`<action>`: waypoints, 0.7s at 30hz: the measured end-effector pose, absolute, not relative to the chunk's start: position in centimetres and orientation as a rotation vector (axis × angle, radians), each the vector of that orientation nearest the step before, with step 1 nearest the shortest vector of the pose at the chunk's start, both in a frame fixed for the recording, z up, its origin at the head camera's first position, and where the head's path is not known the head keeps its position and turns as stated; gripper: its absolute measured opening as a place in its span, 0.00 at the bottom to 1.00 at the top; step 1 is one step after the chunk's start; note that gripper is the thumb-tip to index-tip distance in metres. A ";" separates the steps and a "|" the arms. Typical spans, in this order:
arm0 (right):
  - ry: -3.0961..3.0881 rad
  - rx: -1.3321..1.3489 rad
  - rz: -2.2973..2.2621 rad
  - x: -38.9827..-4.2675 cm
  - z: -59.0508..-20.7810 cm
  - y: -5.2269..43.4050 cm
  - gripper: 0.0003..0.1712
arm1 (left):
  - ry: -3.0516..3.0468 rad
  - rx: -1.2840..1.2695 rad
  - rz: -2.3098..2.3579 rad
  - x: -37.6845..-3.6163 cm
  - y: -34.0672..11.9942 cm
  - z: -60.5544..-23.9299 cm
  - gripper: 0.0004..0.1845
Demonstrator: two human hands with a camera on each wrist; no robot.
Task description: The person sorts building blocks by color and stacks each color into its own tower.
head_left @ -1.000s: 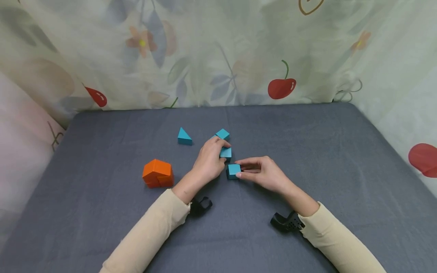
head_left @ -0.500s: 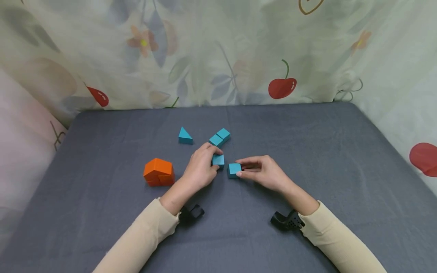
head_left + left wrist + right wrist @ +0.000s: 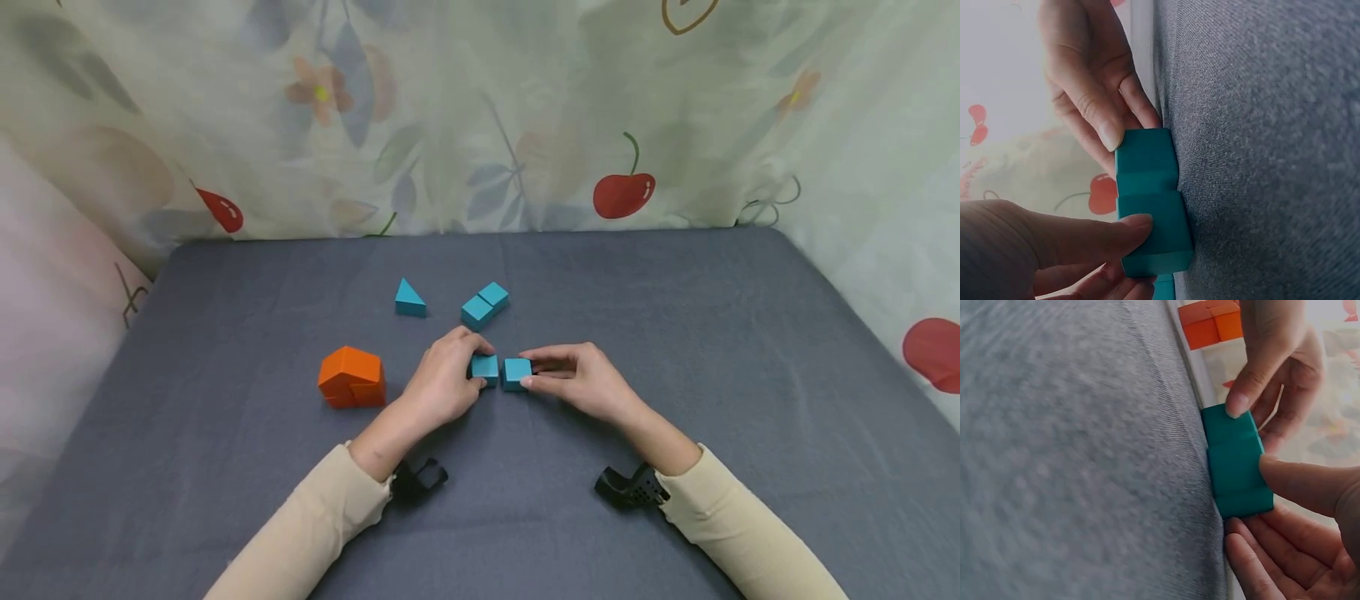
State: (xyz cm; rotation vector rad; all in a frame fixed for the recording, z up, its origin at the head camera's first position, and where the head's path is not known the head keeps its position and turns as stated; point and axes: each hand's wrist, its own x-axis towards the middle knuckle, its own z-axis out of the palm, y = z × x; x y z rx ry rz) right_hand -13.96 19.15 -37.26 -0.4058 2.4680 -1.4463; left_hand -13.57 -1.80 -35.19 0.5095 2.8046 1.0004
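Two teal cube blocks sit side by side at mid-table, a narrow gap between them in the head view. My left hand (image 3: 444, 377) pinches the left teal block (image 3: 484, 368) between thumb and fingers. On the other side, my right hand (image 3: 585, 379) holds the right teal block (image 3: 517, 374) by thumb and fingertips. Both thumbs press the near faces, as the left wrist view shows with the left block (image 3: 1159, 225) in front. Just beyond my left hand lies a pair of teal blocks (image 3: 485, 306) set end to end on a slant.
A teal triangular block (image 3: 410, 300) lies toward the back left. Left of my left hand stands an orange group of blocks (image 3: 351, 379) fitted together. The grey cloth-covered table (image 3: 720, 350) meets a patterned curtain (image 3: 450, 117) at its back edge.
My left hand has drawn its teal block away from the slanted pair, toward me, then over beside the right block. My right hand has stayed in place holding its block.
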 end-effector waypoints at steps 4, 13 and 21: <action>2.466 -0.399 -1.464 -13.8 -37.3 19.0 0.23 | 2.794 0.526 1.012 -13.5 -1.7 -35.1 0.16; 2.457 -0.391 -1.472 -13.9 -37.3 19.0 0.23 | 2.802 0.569 0.998 -13.3 -1.4 -35.0 0.16; 2.447 -0.392 -1.483 -13.9 -37.3 19.1 0.23 | 2.773 0.571 1.006 -13.6 -1.5 -35.1 0.17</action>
